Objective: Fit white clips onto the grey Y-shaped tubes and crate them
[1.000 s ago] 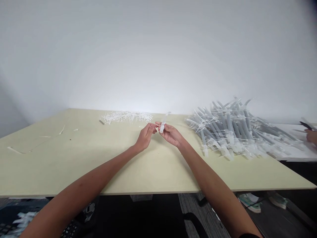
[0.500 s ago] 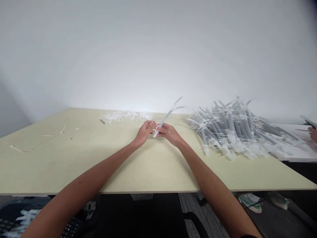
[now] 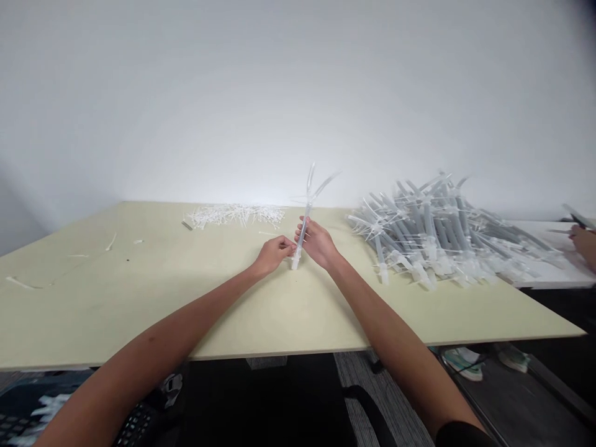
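Upright over the middle of the table, a clear plastic tube [image 3: 302, 233] splits into two thinner branches at its top and ends in a whitish fitting [image 3: 295, 261] at the bottom. My right hand [image 3: 320, 243] is closed around its middle from the right. My left hand [image 3: 272, 256] pinches at the tube's lower part, just above the fitting, on what looks like a thin white cable tie; most of that tie is hidden by the fingers. Another thin tie end sticks out near the fork.
A heap of white cable ties [image 3: 235, 215] lies at the back, with a small grey strip [image 3: 187, 225] beside it. Many similar tube assemblies [image 3: 437, 233] are piled at right. Scraps [image 3: 21, 283] lie at left. Another person's hand [image 3: 583, 239] holds a dark tool at far right.
The tube has swung from pointing away to standing upright, its fork now up and its fitting lower. My right hand has shifted up along it; my left hand has come down beside the fitting.
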Demonstrator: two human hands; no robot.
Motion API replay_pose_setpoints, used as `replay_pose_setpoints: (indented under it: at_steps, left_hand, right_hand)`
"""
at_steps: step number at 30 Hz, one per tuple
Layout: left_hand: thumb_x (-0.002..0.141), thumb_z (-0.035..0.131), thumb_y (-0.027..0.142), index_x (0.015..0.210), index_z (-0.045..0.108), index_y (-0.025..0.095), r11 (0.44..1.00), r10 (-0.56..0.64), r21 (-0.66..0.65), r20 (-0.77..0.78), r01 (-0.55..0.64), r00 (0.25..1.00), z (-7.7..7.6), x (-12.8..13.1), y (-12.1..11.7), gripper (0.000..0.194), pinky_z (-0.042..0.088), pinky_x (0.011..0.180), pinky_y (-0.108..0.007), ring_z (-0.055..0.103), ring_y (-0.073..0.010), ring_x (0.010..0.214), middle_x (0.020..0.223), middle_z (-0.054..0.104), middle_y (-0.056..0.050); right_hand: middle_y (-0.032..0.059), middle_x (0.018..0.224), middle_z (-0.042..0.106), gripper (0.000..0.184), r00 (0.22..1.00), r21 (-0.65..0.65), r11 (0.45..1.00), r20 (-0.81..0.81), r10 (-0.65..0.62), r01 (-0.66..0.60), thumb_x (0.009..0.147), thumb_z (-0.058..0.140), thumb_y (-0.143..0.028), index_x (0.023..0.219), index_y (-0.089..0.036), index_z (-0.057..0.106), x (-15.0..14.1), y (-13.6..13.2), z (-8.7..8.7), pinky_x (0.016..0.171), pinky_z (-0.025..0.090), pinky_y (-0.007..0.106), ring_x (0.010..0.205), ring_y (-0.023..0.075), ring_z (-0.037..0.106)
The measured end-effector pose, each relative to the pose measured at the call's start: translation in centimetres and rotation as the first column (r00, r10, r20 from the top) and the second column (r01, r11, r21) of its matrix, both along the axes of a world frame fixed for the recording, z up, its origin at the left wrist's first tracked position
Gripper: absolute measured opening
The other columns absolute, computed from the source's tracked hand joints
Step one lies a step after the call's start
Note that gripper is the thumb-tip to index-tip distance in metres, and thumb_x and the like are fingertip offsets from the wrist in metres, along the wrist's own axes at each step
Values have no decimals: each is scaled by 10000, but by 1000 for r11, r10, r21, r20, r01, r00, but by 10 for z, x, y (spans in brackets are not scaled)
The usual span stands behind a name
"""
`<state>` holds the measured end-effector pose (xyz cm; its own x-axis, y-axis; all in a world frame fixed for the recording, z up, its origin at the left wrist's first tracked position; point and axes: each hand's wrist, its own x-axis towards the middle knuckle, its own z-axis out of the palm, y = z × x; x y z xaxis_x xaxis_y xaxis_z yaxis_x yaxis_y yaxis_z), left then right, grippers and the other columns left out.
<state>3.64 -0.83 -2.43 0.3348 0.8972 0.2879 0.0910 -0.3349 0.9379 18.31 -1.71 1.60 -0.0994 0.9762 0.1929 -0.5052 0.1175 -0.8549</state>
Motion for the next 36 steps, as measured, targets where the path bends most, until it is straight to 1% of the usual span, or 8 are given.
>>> replay_pose_setpoints:
  at_steps: [3,6,13,21,26,29,32,36]
  left_hand:
    - [744,594,400,869,587,155,998,-23,-60,-31,21,999,-2,5,-7,275,499,692,-306,624,-160,737,847,654,-57]
    - [727,613,453,900,598,160,997,-51,-65,-80,46,995,-2,8,-14,340,493,689,-296,631,-174,760,861,665,-61]
    - [739,592,455,853,653,168,998,-26,45,-194,35,981,8,6,-23,314,470,755,-285,637,-195,823,867,686,-47]
    - [747,595,437,826,656,157,997,-70,23,-160,75,985,6,7,-21,297,490,763,-296,650,-195,798,830,679,-46]
    - [730,620,435,863,638,153,992,-112,-69,-76,106,991,2,5,-14,313,493,765,-314,648,-190,801,839,685,-67]
    - [729,614,419,823,620,149,995,-78,-63,-98,72,992,-1,1,-4,287,485,742,-311,642,-183,769,800,679,-64]
    - [729,592,419,753,599,154,1000,30,-1,-166,-30,986,-2,-5,2,266,474,698,-291,623,-172,731,746,662,-40]
    - [737,556,419,718,603,166,991,120,79,-220,-105,968,1,-10,3,257,450,647,-264,594,-157,706,724,649,-16]
  right_hand:
    - [-69,560,350,222,994,-24,996,-51,-92,90,749,647,-374,792,-198,517,-4,1,-1,440,373,200,456,60,358]
    - [-90,530,199,248,987,15,987,-40,-157,158,776,615,-371,719,-193,452,-10,-1,-2,378,264,178,412,47,215]
    - [-92,505,166,409,974,43,976,67,-218,215,785,573,-463,621,-210,297,-18,-8,1,335,147,186,397,46,147]
    - [-97,494,143,431,978,78,978,72,-197,191,796,554,-454,612,-218,245,-17,-9,1,328,127,191,382,46,128]
    - [-95,514,159,400,968,105,973,124,-217,204,784,555,-479,640,-218,289,-13,-6,-2,339,169,191,392,51,157]
    - [-86,528,276,281,954,155,973,222,-202,171,786,565,-419,714,-212,389,-7,-3,-3,394,306,189,413,55,295]
    - [-46,661,493,199,898,187,982,424,-114,36,741,625,-308,852,-211,492,5,-4,-1,551,450,219,577,83,505]
    - [3,817,600,331,785,43,977,603,140,-207,686,686,-263,980,-220,539,21,-8,1,686,519,310,723,136,603]
